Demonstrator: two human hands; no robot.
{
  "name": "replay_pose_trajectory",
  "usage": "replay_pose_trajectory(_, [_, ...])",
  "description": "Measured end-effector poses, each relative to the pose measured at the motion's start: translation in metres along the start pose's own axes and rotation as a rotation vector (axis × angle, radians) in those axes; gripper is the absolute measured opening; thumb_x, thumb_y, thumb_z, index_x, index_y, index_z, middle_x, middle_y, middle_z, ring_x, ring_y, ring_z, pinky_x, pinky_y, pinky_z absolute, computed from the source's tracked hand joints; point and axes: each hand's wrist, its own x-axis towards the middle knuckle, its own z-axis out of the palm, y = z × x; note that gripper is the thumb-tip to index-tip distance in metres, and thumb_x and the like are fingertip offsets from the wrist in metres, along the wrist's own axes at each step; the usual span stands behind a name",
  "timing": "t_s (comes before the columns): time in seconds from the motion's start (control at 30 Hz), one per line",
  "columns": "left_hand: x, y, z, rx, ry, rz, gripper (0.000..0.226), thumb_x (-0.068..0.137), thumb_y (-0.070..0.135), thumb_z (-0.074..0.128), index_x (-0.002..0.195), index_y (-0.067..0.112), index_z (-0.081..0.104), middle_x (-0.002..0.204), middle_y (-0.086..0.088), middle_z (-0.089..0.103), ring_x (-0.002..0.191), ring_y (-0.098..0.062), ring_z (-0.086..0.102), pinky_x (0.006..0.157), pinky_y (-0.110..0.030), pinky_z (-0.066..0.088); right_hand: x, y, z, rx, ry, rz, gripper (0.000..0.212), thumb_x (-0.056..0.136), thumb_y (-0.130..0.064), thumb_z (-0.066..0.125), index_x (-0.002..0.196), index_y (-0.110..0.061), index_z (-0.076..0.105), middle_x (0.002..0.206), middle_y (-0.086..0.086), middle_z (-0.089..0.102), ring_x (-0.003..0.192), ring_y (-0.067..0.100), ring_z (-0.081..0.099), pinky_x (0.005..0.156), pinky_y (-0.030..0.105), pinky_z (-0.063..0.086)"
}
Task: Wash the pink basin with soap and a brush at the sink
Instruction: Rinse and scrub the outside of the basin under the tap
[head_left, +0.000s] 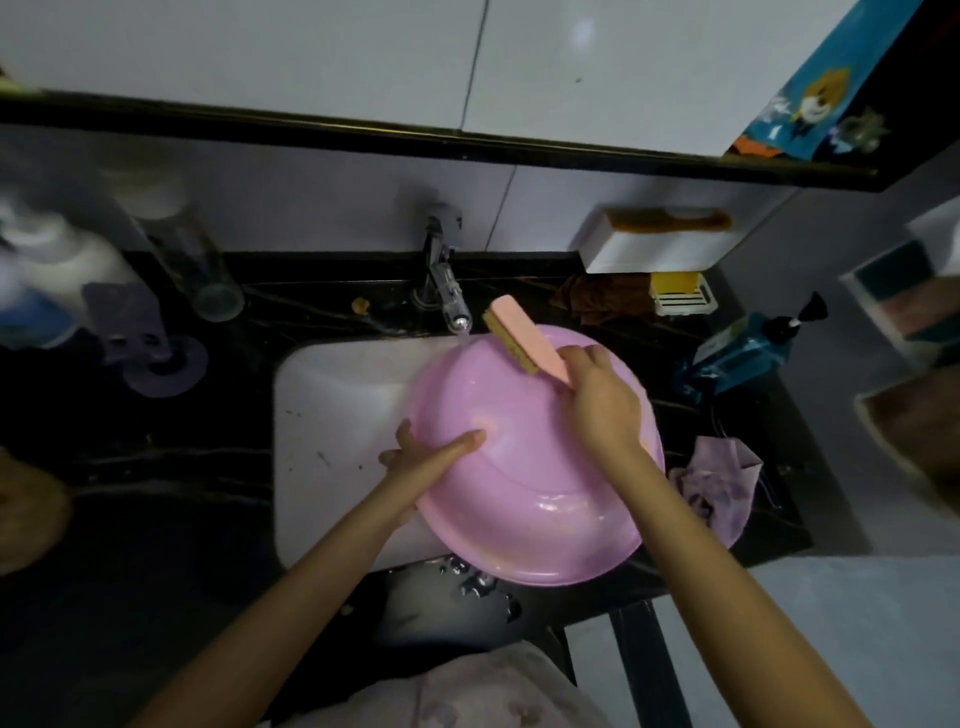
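— At the sink (332, 415): what are your hands doing?
— My left hand (426, 460) grips the pink basin (535, 493) by its left rim, thumb laid across it. My right hand (602, 400) holds the brush (524, 340), bristles at the basin's far edge.
— And the tap (441, 280)?
— Running; its water lands on the basin, just beside the brush.

1. A dark, veined worktop (208, 467) has water pooled (467, 577) at its front edge.
2. A clear glass tumbler (197, 260) stands at the back left, with a purple holder (140, 332) near it.
3. A brown cloth (597, 299) lies crumpled at the back right.
4. An orange comb (670, 221) rests on a white box (660, 249) against the wall.
5. A lilac cloth (722, 478) lies bunched at the right.
6. A blue cartoon towel (826, 88) hangs at the upper right.
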Motion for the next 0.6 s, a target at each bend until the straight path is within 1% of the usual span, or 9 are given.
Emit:
replay_pose_trajectory(0.07, [-0.001, -0.001, -0.001, 0.010, -0.013, -0.005, 0.121, 0.057, 0.058, 0.080, 0.149, 0.030, 0.006, 0.148, -0.013, 0.015, 0.133, -0.036, 0.029, 0.101, -0.048, 0.039, 0.004, -0.011, 0.012, -0.055, 0.000, -0.040, 0.040, 0.091, -0.017, 0.044, 0.130, -0.023, 0.047, 0.125, 0.006, 0.042, 0.091, 0.034, 0.055, 0.062, 0.033, 0.035])
replay_pose_trajectory(0.13, [0.000, -0.001, 0.000, 0.005, -0.009, 0.032, 0.126, 0.048, 0.060, 0.078, 0.149, 0.026, 0.010, 0.149, -0.012, 0.014, 0.135, -0.033, 0.028, 0.106, -0.046, 0.036, 0.004, -0.012, 0.020, -0.152, 0.005, -0.034, 0.047, 0.091, -0.014, 0.043, 0.137, -0.021, 0.041, 0.132, 0.006, 0.040, 0.082, 0.035, 0.058, 0.054, 0.031, 0.034])
replay_pose_trajectory(0.2, [0.003, 0.002, -0.004, 0.002, 0.018, 0.177, 0.122, 0.045, 0.061, 0.069, 0.148, 0.022, 0.016, 0.153, -0.007, 0.011, 0.138, -0.026, 0.024, 0.111, -0.041, 0.030, 0.008, -0.012, 0.028, -0.199, 0.008, -0.039, 0.051, 0.089, -0.008, 0.044, 0.139, -0.016, 0.040, 0.137, 0.007, 0.040, 0.074, 0.035, 0.059, 0.046, 0.027, 0.025])
replay_pose_trajectory(0.27, [0.001, 0.016, -0.001, 0.025, -0.011, 0.393, 0.101, 0.062, 0.048, 0.067, 0.147, 0.019, 0.021, 0.153, -0.004, 0.018, 0.138, -0.020, 0.026, 0.110, -0.031, 0.027, 0.003, -0.008, 0.027, -0.191, 0.042, -0.020, 0.050, 0.086, -0.005, 0.048, 0.135, -0.011, 0.046, 0.137, 0.009, 0.044, 0.068, 0.034, 0.059, 0.042, 0.023, 0.013])
replay_pose_trajectory(0.37, [0.020, 0.052, 0.009, 0.141, -0.009, 0.553, 0.061, 0.089, 0.029, 0.060, 0.143, 0.018, 0.035, 0.146, 0.000, 0.038, 0.133, -0.016, 0.037, 0.103, -0.021, 0.026, -0.005, -0.001, 0.029, -0.174, 0.065, -0.002, 0.050, 0.085, -0.005, 0.049, 0.134, -0.012, 0.047, 0.140, 0.008, 0.043, 0.068, 0.035, 0.059, 0.046, 0.024, 0.024])
replay_pose_trajectory(0.43, [0.043, 0.079, 0.011, 0.162, -0.085, 0.511, 0.041, 0.090, 0.035, 0.054, 0.129, 0.023, 0.053, 0.135, 0.000, 0.053, 0.123, -0.017, 0.048, 0.103, -0.025, 0.033, -0.006, 0.001, 0.030, -0.168, 0.078, -0.004, 0.050, 0.085, -0.005, 0.050, 0.135, -0.012, 0.047, 0.140, 0.007, 0.043, 0.070, 0.035, 0.060, 0.050, 0.027, 0.029])
replay_pose_trajectory(0.47, [0.056, 0.088, 0.010, 0.129, -0.135, 0.429, 0.034, 0.089, 0.038, 0.051, 0.118, 0.024, 0.060, 0.129, -0.002, 0.058, 0.118, -0.019, 0.053, 0.105, -0.030, 0.037, -0.005, 0.000, 0.033, -0.167, 0.085, 0.001, 0.050, 0.084, -0.004, 0.052, 0.134, -0.012, 0.049, 0.140, 0.007, 0.044, 0.069, 0.035, 0.060, 0.050, 0.027, 0.030])
replay_pose_trajectory(0.53, [0.069, 0.094, 0.005, 0.023, -0.209, 0.313, 0.026, 0.091, 0.034, 0.049, 0.107, 0.022, 0.066, 0.121, -0.006, 0.063, 0.113, -0.020, 0.056, 0.105, -0.037, 0.040, -0.004, -0.001, 0.032, -0.176, 0.092, 0.000, 0.048, 0.083, -0.003, 0.053, 0.131, -0.012, 0.052, 0.138, 0.006, 0.047, 0.067, 0.035, 0.060, 0.050, 0.026, 0.030])
replay_pose_trajectory(0.6, [0.068, 0.082, 0.000, -0.091, -0.201, 0.291, 0.022, 0.094, 0.030, 0.048, 0.105, 0.022, 0.065, 0.115, -0.004, 0.064, 0.108, -0.019, 0.056, 0.104, -0.035, 0.040, 0.000, -0.005, 0.034, -0.190, 0.087, 0.004, 0.046, 0.084, -0.004, 0.052, 0.129, -0.012, 0.053, 0.137, 0.004, 0.047, 0.066, 0.035, 0.060, 0.049, 0.027, 0.030])
